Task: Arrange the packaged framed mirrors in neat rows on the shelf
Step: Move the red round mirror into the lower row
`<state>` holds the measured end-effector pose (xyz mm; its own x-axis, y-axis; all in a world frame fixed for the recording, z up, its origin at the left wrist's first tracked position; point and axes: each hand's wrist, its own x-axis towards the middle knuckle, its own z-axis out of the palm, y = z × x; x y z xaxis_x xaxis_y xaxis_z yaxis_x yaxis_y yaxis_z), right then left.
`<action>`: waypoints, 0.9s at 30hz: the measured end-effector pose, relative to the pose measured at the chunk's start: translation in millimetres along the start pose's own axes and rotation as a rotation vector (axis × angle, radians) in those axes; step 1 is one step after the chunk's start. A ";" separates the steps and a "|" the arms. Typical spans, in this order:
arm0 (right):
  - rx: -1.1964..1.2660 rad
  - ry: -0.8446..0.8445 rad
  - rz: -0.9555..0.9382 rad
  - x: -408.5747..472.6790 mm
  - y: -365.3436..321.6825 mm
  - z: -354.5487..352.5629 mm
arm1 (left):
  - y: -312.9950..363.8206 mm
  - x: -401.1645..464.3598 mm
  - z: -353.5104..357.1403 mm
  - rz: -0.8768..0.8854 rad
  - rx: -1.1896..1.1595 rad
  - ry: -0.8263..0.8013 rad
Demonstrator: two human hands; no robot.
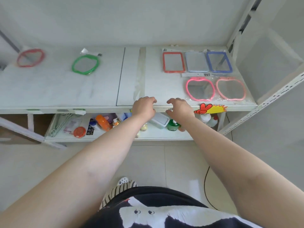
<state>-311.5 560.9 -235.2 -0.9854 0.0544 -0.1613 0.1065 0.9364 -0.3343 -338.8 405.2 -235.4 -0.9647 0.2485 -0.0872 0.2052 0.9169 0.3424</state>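
Head view: on the white shelf [98, 89], far left, a red round mirror [30, 57], then a green one [85, 64]; both hands [143, 107] [180, 108] at its front edge, fingers loosely curled, empty; right end holds red [173, 62], grey [196, 62], blue rectangles [218, 62] above two pink apple-shaped mirrors [200, 89] [230, 89].

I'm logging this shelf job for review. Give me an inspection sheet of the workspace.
Surface: white top shelf, taped seam down the middle.
Job's things: at right, red rectangular mirror, light blue mirror and dark blue mirror in a row; two pink apple-shaped mirrors in front. At left, apart: green mirror, red round mirror.
Clutter: bottles and boxes on lower shelf.
Hands: left hand, right hand at the shelf's front edge, fingers curled, holding nothing.
Cables: black cable on floor.
Surroundings: white wall, tiled floor.
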 end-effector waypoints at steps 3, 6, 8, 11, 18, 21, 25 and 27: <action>-0.022 -0.009 -0.039 1.2 -39.7 14.0 | -43.8 -14.0 -13.5 -0.058 -0.014 0.011; -0.020 -0.015 -0.069 4.3 -87.5 34.5 | -99.9 -30.6 -26.9 -0.102 -0.019 0.019; -0.016 -0.033 -0.070 6.5 -125.3 52.8 | -144.4 -43.2 -35.9 -0.130 -0.027 0.013; 0.000 -0.074 -0.073 8.3 -190.4 83.0 | -215.9 -61.5 -54.0 -0.161 -0.023 0.024; -0.008 -0.111 -0.152 20.8 -340.5 137.8 | -365.2 -94.2 -105.8 -0.268 -0.071 0.058; -0.021 -0.139 -0.179 30.9 -386.4 150.0 | -412.6 -101.8 -123.0 -0.314 -0.093 0.063; -0.070 -0.164 -0.241 51.0 -431.7 161.2 | -458.8 -97.0 -137.5 -0.363 -0.097 0.091; -0.086 -0.170 -0.270 64.6 -452.2 166.1 | -475.3 -89.5 -143.9 -0.370 -0.097 0.099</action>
<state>-401.2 83.4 -248.7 -0.9395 -0.2513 -0.2328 -0.1741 0.9356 -0.3072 -373.7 -97.8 -255.7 -0.9828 -0.1289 -0.1326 -0.1714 0.9039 0.3919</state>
